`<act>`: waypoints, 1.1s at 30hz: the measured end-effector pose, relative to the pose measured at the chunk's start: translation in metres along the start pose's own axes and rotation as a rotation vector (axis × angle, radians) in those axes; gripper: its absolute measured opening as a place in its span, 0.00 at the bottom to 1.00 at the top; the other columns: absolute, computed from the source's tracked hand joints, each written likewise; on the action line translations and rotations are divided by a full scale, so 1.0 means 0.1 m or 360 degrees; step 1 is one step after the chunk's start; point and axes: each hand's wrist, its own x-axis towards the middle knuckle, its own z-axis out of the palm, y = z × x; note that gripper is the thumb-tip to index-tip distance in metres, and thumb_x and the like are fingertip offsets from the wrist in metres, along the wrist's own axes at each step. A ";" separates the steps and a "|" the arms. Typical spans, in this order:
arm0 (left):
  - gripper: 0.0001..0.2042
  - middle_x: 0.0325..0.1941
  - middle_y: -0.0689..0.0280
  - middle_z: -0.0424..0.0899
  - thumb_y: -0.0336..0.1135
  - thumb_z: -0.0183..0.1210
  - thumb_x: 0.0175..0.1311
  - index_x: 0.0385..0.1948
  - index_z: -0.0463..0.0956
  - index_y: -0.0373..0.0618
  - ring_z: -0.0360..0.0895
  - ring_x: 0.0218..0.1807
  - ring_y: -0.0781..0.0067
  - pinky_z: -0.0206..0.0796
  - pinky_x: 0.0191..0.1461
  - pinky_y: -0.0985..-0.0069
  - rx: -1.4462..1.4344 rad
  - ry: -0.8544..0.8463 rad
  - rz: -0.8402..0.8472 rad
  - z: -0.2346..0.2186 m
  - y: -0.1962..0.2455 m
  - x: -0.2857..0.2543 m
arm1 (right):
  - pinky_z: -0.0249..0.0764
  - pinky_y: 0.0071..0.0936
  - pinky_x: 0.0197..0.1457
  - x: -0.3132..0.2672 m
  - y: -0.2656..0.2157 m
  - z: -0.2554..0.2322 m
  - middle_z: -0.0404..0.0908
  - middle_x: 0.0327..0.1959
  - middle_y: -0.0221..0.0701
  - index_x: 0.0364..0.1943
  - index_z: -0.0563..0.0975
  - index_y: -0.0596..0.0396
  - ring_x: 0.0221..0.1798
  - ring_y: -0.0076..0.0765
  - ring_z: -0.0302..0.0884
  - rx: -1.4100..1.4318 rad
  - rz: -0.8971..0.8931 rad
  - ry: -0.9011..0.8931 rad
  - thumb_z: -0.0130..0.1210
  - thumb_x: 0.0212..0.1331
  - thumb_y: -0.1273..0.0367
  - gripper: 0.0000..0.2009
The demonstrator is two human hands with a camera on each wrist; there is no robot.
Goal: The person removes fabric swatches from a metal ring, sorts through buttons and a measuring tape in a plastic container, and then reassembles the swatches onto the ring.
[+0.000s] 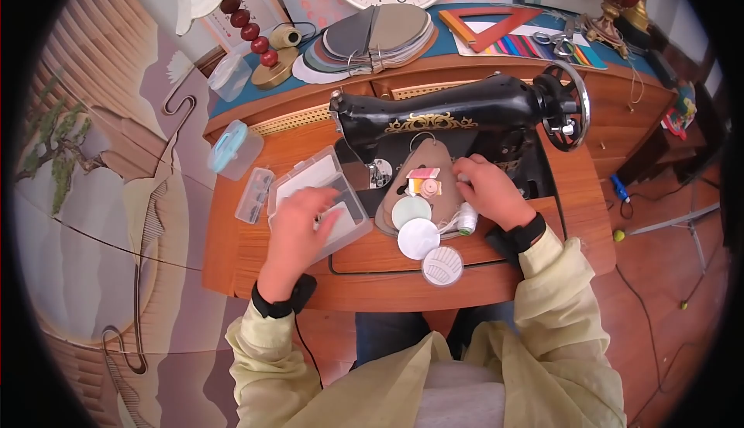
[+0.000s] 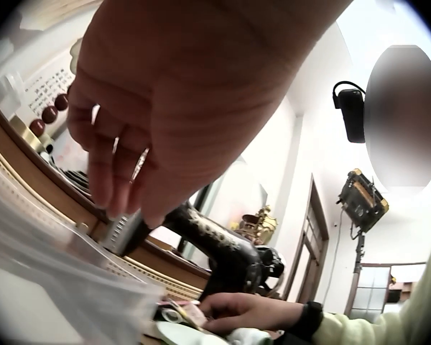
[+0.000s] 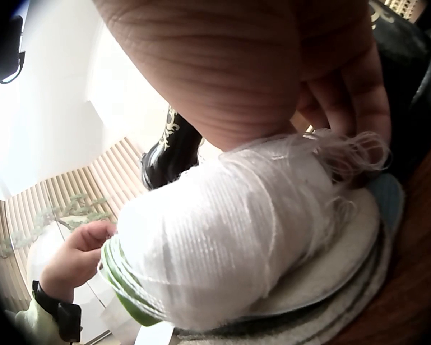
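Note:
In the head view my left hand [image 1: 298,222] is over an open clear plastic box [image 1: 363,230], fingers bent and thumb apart. The left wrist view shows that hand [image 2: 165,108] with its fingers hanging down; nothing is visibly held. My right hand [image 1: 496,189] is at the right edge of a brown teardrop-shaped stack [image 1: 434,157], fingers loosely bent; its fingertips are partly hidden. A white thread spool [image 1: 466,217], large in the right wrist view [image 3: 208,237], lies just below that hand. A pink and yellow packet [image 1: 423,180] and round pieces [image 1: 418,238] lie on and below the stack.
A black sewing machine [image 1: 442,110] stands behind the stack. Small clear cases [image 1: 253,195] and a blue-lidded container [image 1: 232,149] are left of the box. Oval sheets [image 1: 372,40], a triangle ruler [image 1: 496,29] and scissors [image 1: 554,39] lie on the back shelf.

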 end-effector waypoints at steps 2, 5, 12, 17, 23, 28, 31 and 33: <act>0.20 0.40 0.59 0.81 0.36 0.68 0.51 0.48 0.77 0.44 0.78 0.41 0.61 0.71 0.46 0.67 -0.0120 -0.0230 0.0259 0.06 0.25 -0.02 | 0.73 0.44 0.43 0.00 0.00 0.00 0.74 0.35 0.42 0.37 0.73 0.55 0.39 0.56 0.76 0.0012 0.0003 -0.0003 0.56 0.51 0.75 0.09; 0.33 0.54 0.55 0.75 0.45 0.71 0.46 0.56 0.71 0.44 0.72 0.54 0.55 0.67 0.56 0.62 -0.0212 -0.0396 0.0425 0.33 0.58 -0.08 | 0.73 0.43 0.43 0.00 -0.01 -0.01 0.74 0.35 0.42 0.37 0.73 0.55 0.39 0.55 0.76 0.0005 0.0007 -0.0013 0.56 0.51 0.75 0.09; 0.45 0.61 0.52 0.62 0.54 0.73 0.36 0.60 0.67 0.44 0.61 0.62 0.48 0.60 0.59 0.54 0.0081 -0.0461 0.0282 0.80 0.85 -0.22 | 0.73 0.39 0.43 -0.01 -0.01 -0.02 0.75 0.36 0.42 0.41 0.75 0.57 0.39 0.54 0.76 0.0033 0.0031 -0.0037 0.57 0.52 0.75 0.11; 0.38 0.53 0.56 0.65 0.45 0.74 0.38 0.57 0.69 0.46 0.64 0.57 0.50 0.62 0.57 0.57 -0.0106 -0.0540 0.0178 0.82 0.87 -0.18 | 0.73 0.40 0.43 -0.02 0.00 -0.01 0.75 0.36 0.42 0.41 0.74 0.56 0.39 0.54 0.77 -0.0003 0.0054 -0.0047 0.56 0.53 0.75 0.11; 0.31 0.51 0.56 0.67 0.36 0.72 0.45 0.55 0.70 0.49 0.70 0.53 0.49 0.65 0.57 0.61 -0.0449 -0.0579 0.0076 0.94 0.83 -0.17 | 0.74 0.43 0.41 -0.02 0.01 -0.01 0.74 0.36 0.41 0.39 0.73 0.54 0.39 0.54 0.77 0.0006 0.0034 -0.0018 0.56 0.52 0.74 0.10; 0.25 0.48 0.59 0.75 0.31 0.67 0.51 0.54 0.71 0.48 0.72 0.54 0.52 0.66 0.57 0.62 -0.0602 -0.0665 0.0057 0.93 0.92 -0.11 | 0.74 0.43 0.42 -0.02 0.02 0.01 0.75 0.36 0.41 0.40 0.73 0.54 0.39 0.54 0.77 -0.0020 0.0034 -0.0020 0.57 0.52 0.73 0.10; 0.22 0.48 0.61 0.79 0.27 0.64 0.54 0.52 0.72 0.45 0.76 0.52 0.58 0.69 0.53 0.67 -0.0817 -0.0613 0.0075 1.01 0.95 -0.10 | 0.74 0.44 0.42 -0.03 0.03 0.01 0.75 0.36 0.41 0.40 0.73 0.54 0.39 0.54 0.77 -0.0022 0.0025 -0.0028 0.57 0.52 0.73 0.10; 0.20 0.48 0.61 0.79 0.26 0.63 0.55 0.51 0.73 0.44 0.78 0.49 0.61 0.70 0.50 0.70 -0.0954 -0.0647 0.0035 1.03 0.94 -0.08 | 0.73 0.42 0.43 -0.03 0.03 0.00 0.75 0.37 0.42 0.41 0.74 0.56 0.39 0.54 0.76 -0.0011 0.0061 -0.0050 0.57 0.53 0.73 0.11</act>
